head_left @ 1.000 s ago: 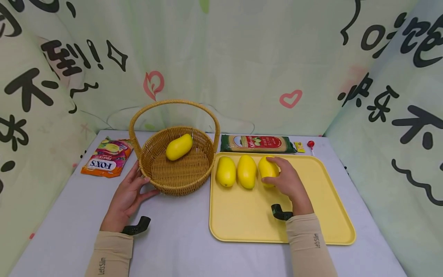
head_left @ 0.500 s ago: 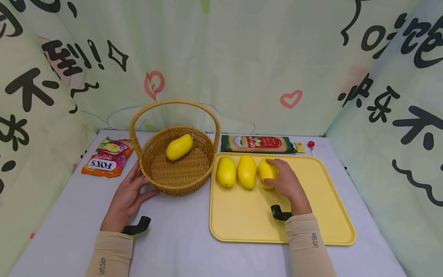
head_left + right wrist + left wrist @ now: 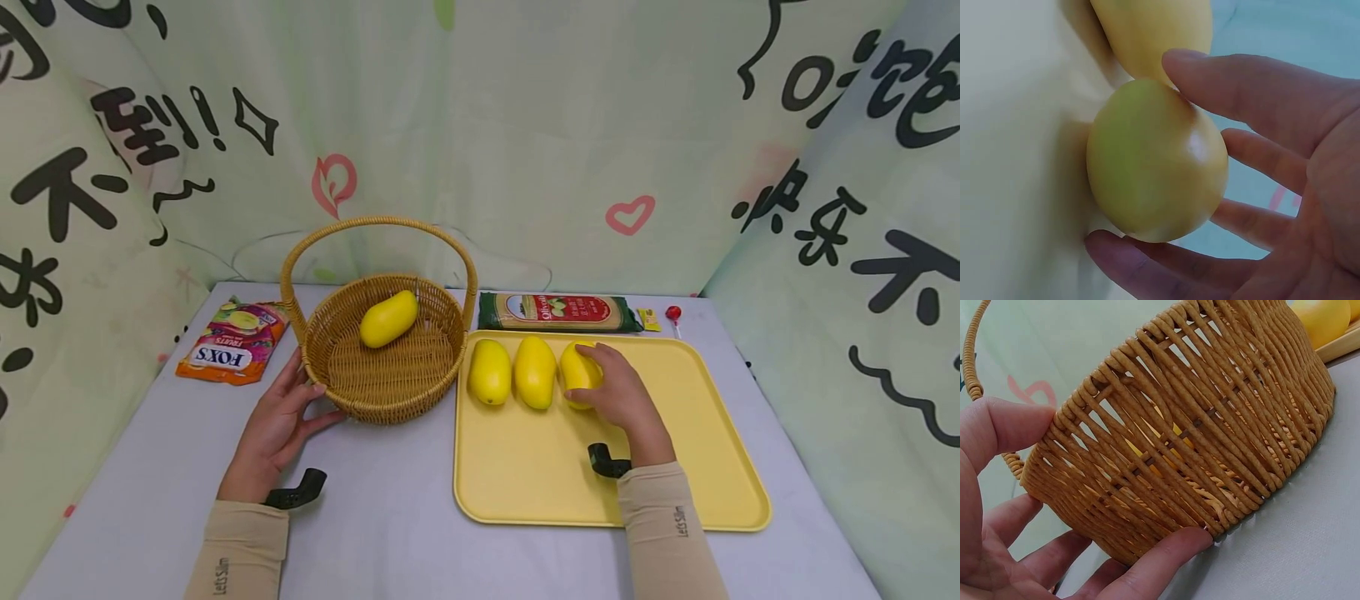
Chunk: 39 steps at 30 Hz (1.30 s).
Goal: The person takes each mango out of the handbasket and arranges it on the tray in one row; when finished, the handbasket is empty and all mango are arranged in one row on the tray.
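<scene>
A wicker basket [image 3: 386,408] with a tall handle stands left of centre, one yellow mango [image 3: 388,319] inside it. My left hand [image 3: 273,425] holds the basket's near left side. The left wrist view shows the thumb [image 3: 1025,422] at the rim and other fingers low against the woven wall. Over the yellow tray [image 3: 540,475], my right hand [image 3: 622,392] grips the rightmost mango [image 3: 1154,159] between thumb and fingers. Two more mangoes lie to its left, a middle mango [image 3: 536,372] and a left mango [image 3: 490,372].
Left of the basket lies a FOX'S candy bag [image 3: 232,343]. Behind the tray are a long green-ended packet [image 3: 558,312], a small yellow candy [image 3: 649,319] and a red lollipop [image 3: 673,313]. A white cloth covers the table [image 3: 375,508], and printed curtains [image 3: 525,150] surround it.
My right hand has shifted very slightly left at the rightmost mango. The left hand and the basket have stayed put.
</scene>
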Motion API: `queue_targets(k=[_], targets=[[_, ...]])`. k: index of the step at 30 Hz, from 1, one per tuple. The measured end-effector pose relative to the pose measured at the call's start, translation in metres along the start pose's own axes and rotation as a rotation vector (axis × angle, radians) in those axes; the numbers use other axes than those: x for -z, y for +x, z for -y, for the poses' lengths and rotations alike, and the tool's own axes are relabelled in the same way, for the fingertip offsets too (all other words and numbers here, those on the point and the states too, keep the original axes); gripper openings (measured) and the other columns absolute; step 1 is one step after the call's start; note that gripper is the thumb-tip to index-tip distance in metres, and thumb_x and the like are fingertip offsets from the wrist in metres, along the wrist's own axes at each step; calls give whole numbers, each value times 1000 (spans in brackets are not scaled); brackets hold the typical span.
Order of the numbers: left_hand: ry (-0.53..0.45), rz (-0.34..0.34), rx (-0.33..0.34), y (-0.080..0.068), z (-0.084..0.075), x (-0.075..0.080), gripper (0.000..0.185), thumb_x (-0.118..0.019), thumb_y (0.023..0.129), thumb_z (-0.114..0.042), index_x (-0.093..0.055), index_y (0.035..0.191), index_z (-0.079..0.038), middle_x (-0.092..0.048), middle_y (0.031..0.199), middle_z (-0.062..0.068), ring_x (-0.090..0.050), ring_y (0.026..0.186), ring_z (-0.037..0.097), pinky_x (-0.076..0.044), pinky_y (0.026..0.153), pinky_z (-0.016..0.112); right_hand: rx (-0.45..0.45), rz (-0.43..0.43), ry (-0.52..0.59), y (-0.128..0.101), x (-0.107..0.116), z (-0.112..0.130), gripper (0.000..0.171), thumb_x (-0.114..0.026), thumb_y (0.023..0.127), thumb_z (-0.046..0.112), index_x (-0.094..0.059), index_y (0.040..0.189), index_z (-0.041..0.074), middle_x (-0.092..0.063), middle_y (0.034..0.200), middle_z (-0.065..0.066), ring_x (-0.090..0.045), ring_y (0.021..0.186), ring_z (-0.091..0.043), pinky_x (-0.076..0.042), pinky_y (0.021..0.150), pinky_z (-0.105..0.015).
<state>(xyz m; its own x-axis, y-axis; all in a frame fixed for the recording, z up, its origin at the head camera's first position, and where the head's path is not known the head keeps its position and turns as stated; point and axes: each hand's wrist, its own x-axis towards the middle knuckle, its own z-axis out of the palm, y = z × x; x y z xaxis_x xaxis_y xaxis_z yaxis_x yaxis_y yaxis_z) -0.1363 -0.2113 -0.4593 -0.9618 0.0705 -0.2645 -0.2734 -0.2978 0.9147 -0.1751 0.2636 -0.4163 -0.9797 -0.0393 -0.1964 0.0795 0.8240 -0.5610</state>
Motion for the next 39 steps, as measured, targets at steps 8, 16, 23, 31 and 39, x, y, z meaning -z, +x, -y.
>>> queue_targets(k=[8,16,23,31,39], targets=[[-6,-1,-3,1,0,0,77,-47,111,-8,-18,164,-56,-7,181,-4,-25,162,33,-51,107,58,-19,7,-9,-3,4,3,80,-79,94,31,-42,161,11,-21,173,-28,-24,156,-53,-23,127,-72],[-9,-2,0,1,-1,-1,78,-47,111,-8,-17,164,-55,-7,181,-5,-26,162,34,-50,108,59,-6,-17,-16,-10,13,7,76,-72,99,36,-39,163,10,-25,171,-30,-30,154,-53,-29,125,-70],[-15,6,-2,1,-1,0,77,-46,111,-7,-17,164,-55,-7,181,-5,-25,163,33,-49,109,60,27,-59,-12,-19,23,11,74,-69,101,37,-41,162,7,-34,167,-29,-43,144,-53,-38,120,-69],[-13,8,1,1,0,2,77,-46,111,-7,-17,164,-56,-7,181,-5,-24,163,33,-49,109,60,38,-92,-6,-34,34,23,72,-69,101,38,-42,161,8,-39,166,-26,-44,144,-52,-41,118,-69],[-13,11,-10,1,1,2,77,-46,111,-8,-18,163,-57,-7,181,-5,-24,163,34,-49,109,62,56,-133,-8,-49,43,39,68,-70,101,41,-48,158,11,-47,161,-24,-54,138,-49,-52,108,-65]])
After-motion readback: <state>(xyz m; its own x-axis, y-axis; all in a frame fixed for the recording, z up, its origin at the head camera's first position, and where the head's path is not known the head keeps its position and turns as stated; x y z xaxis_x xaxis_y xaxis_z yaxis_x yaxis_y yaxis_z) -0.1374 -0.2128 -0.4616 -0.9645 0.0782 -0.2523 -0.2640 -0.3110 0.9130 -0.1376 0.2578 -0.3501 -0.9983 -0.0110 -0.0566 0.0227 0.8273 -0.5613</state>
